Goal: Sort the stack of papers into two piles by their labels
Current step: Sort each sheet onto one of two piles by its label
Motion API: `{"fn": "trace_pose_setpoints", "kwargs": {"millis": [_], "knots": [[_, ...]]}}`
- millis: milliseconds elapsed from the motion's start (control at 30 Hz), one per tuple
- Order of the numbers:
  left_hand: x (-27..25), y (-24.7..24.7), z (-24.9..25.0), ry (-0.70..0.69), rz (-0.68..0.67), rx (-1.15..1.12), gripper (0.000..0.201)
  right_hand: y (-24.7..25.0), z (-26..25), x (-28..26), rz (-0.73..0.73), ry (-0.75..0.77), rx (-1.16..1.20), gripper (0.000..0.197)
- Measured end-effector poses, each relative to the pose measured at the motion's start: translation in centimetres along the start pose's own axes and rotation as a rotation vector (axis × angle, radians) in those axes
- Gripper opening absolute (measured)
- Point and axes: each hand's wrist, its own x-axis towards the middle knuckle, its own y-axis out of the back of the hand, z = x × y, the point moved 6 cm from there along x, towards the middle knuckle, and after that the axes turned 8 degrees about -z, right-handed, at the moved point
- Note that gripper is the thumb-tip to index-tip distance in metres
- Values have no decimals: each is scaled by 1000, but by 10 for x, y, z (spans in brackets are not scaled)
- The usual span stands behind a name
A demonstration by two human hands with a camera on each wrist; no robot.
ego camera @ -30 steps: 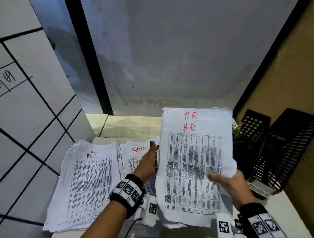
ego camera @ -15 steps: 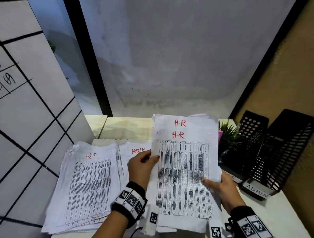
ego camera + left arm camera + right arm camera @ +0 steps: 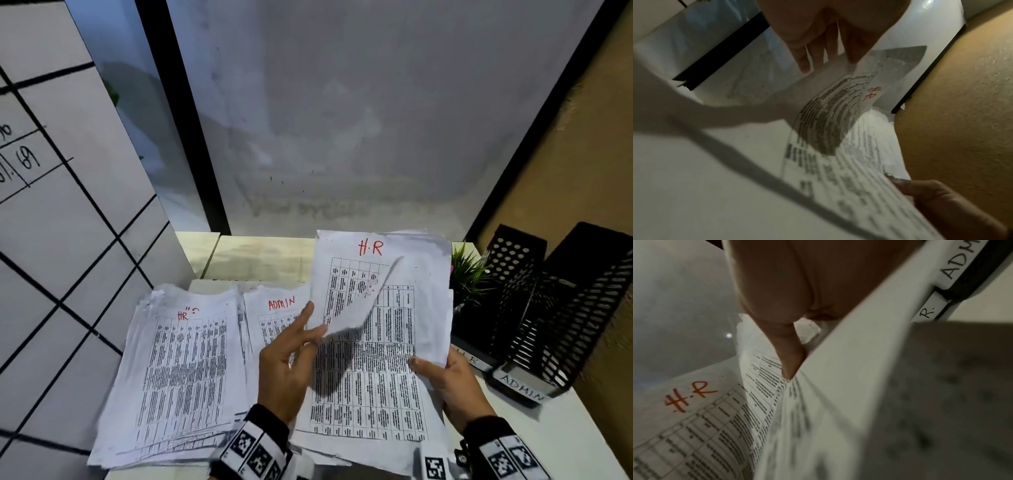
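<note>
My right hand (image 3: 452, 383) grips the right edge of a held stack of printed sheets (image 3: 387, 377), thumb on top; the upper visible sheet reads "H.R" in red. My left hand (image 3: 291, 356) pinches the top sheet (image 3: 356, 308), which curls over leftward off the stack. In the left wrist view my left hand's fingers (image 3: 818, 48) hold that curled sheet (image 3: 828, 116), with the right hand (image 3: 931, 190) below. The right wrist view shows my right hand's thumb (image 3: 785, 337) pressed on the stack (image 3: 705, 426). An "HR" pile (image 3: 178, 370) lies at the left, an "ADMIN" pile (image 3: 274, 308) beside it.
Two black mesh file trays (image 3: 555, 308) tagged "H.R" and "ADMIN" stand at the right beside a small green plant (image 3: 469, 274). A tiled panel (image 3: 51, 240) closes the left, a grey wall (image 3: 342, 120) the back. The white table edge (image 3: 565, 438) shows at lower right.
The held stack has come lower. My left hand went from the stack's left edge to peeling the top H.R sheet, which now curls over and bares another H.R sheet.
</note>
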Motion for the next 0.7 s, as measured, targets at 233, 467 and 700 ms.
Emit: {"fn": "trace_pose_setpoints", "kwargs": {"millis": [233, 467, 700], "knots": [[15, -1, 6, 215, 50, -67, 37, -4, 1, -2, -15, -28, 6, 87], [34, 21, -7, 256, 223, 233, 22, -3, -2, -8, 0, -53, -6, 60], [30, 17, -5, 141, 212, 273, 22, 0, -2, -13, 17, -58, 17, 35]]}}
